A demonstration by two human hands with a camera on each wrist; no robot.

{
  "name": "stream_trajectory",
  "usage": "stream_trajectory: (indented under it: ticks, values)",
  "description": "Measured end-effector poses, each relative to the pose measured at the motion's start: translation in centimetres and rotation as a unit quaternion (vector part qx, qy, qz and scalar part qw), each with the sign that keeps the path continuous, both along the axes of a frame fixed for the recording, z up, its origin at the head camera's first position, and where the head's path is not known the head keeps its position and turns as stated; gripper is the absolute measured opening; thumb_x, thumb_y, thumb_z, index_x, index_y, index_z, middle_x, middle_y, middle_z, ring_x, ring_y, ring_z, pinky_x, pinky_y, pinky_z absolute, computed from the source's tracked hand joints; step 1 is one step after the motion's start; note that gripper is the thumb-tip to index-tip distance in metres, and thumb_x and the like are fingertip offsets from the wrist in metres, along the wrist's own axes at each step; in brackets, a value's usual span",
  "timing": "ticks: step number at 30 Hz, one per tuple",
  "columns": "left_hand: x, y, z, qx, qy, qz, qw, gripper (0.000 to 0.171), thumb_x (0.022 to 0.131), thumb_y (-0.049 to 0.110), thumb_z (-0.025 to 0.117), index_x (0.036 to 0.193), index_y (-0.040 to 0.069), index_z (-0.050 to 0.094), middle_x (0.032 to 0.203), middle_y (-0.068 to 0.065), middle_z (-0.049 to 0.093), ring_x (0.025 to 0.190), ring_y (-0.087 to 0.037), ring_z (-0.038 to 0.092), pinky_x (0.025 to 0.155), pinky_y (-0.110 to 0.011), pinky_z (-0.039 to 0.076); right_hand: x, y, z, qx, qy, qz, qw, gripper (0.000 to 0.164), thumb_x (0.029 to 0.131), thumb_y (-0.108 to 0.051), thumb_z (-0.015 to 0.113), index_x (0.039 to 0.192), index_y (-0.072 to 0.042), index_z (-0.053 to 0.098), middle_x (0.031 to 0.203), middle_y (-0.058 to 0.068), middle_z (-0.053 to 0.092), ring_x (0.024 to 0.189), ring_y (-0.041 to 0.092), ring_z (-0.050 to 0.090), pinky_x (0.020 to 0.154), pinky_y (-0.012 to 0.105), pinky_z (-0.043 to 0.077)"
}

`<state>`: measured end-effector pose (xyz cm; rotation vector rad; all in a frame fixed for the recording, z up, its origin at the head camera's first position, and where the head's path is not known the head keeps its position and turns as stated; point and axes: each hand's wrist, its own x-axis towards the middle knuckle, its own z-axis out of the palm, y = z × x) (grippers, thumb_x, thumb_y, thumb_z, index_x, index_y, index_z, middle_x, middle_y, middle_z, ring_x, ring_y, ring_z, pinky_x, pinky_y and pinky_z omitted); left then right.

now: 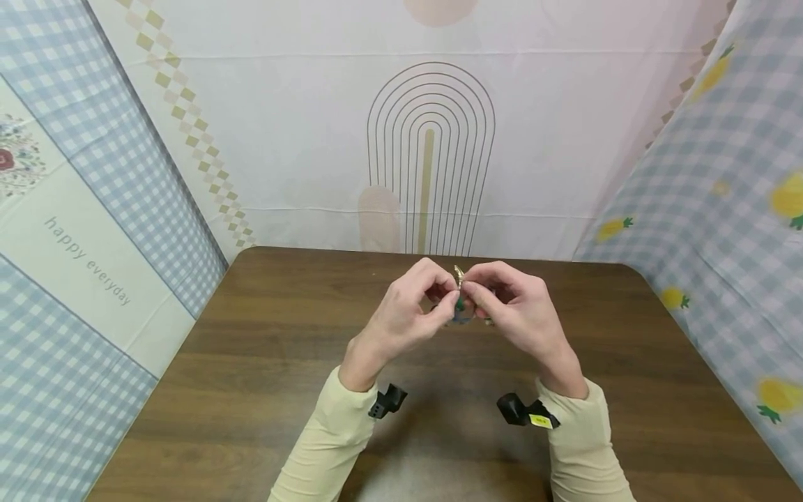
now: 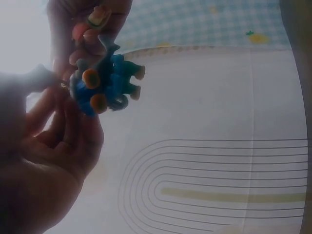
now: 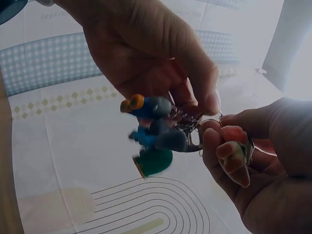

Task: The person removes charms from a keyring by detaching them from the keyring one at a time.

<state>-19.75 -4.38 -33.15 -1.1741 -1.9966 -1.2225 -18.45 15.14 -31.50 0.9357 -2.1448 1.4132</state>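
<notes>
My left hand (image 1: 410, 307) and right hand (image 1: 517, 307) meet above the table, fingertips almost together at a small keychain. Its gold-looking metal clasp (image 1: 459, 273) sticks up between them. Under the fingertips hang small blue and green figurine charms (image 2: 105, 85) with orange round parts; the right wrist view shows them on metal links (image 3: 195, 139). Thumb and forefinger of the left hand pinch the metal part near its ring. The right hand pinches the ring from the other side, and a red-and-white charm (image 3: 233, 158) lies against its fingers. Fingertips partly hide the ring.
A brown wooden table (image 1: 263, 362) lies beneath the hands. Behind it hangs a white cloth (image 1: 301, 125) with an arch pattern. Checked cloths hang at the left (image 1: 94, 139) and right (image 1: 721, 209). Black cameras (image 1: 389, 401) sit at both wrists.
</notes>
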Motion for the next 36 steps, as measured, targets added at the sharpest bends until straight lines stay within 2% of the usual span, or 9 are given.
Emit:
stream_trajectory:
  ticks: [4, 10, 18, 24, 36]
  values:
    - [-0.02, 0.12, 0.05, 0.004, 0.012, 0.014, 0.9998, 0.005, 0.089, 0.002, 0.065, 0.092, 0.005, 0.061, 0.094, -0.006, 0.056, 0.088, -0.014, 0.054, 0.076, -0.024, 0.052, 0.04, -0.03, 0.09, -0.003, 0.012, 0.003, 1.0, 0.015, 0.087, 0.008, 0.066, 0.095, -0.003, 0.067, 0.072, 0.005, 0.064, 0.055, 0.008, 0.055, 0.047, 0.019, 0.045]
    - [-0.02, 0.12, 0.13, 0.018, 0.0, 0.006, 0.9998, 0.004, 0.093, 0.004, 0.063, 0.097, 0.002, 0.062, 0.098, -0.008, 0.058, 0.086, -0.013, 0.057, 0.075, -0.021, 0.053, 0.06, 0.05, 0.14, 0.0, 0.019, -0.009, 1.0, 0.014, 0.087, 0.008, 0.066, 0.095, -0.003, 0.067, 0.075, 0.004, 0.065, 0.055, 0.01, 0.055, 0.047, 0.019, 0.044]
    - [0.2, 0.16, 0.24, 0.032, -0.05, 0.0, 0.9982, 0.013, 0.092, 0.003, 0.064, 0.104, 0.002, 0.058, 0.095, -0.008, 0.066, 0.08, -0.011, 0.064, 0.07, -0.018, 0.055, 0.19, 0.06, 0.07, 0.006, 0.01, -0.008, 1.0, 0.014, 0.087, 0.007, 0.066, 0.096, -0.004, 0.066, 0.074, 0.003, 0.063, 0.056, 0.009, 0.054, 0.045, 0.02, 0.043]
    - [0.32, 0.08, 0.18, 0.018, -0.075, -0.007, 0.997, 0.015, 0.094, 0.004, 0.06, 0.109, 0.004, 0.058, 0.098, -0.007, 0.067, 0.081, -0.01, 0.062, 0.069, -0.019, 0.054, 0.36, 0.01, 0.1, 0.012, 0.015, -0.01, 1.0, 0.014, 0.087, 0.006, 0.067, 0.095, -0.006, 0.067, 0.072, 0.002, 0.061, 0.056, 0.007, 0.052, 0.045, 0.02, 0.041]
    - [0.78, 0.19, 0.41, 0.048, -0.129, -0.043, 0.9896, 0.011, 0.092, 0.003, 0.062, 0.103, 0.005, 0.061, 0.094, -0.007, 0.067, 0.08, -0.01, 0.061, 0.072, -0.023, 0.055, 0.88, 0.21, 0.51, 0.0, 0.009, 0.025, 1.0, 0.018, 0.085, 0.009, 0.067, 0.095, -0.006, 0.067, 0.071, 0.004, 0.06, 0.055, 0.008, 0.052, 0.047, 0.02, 0.044]
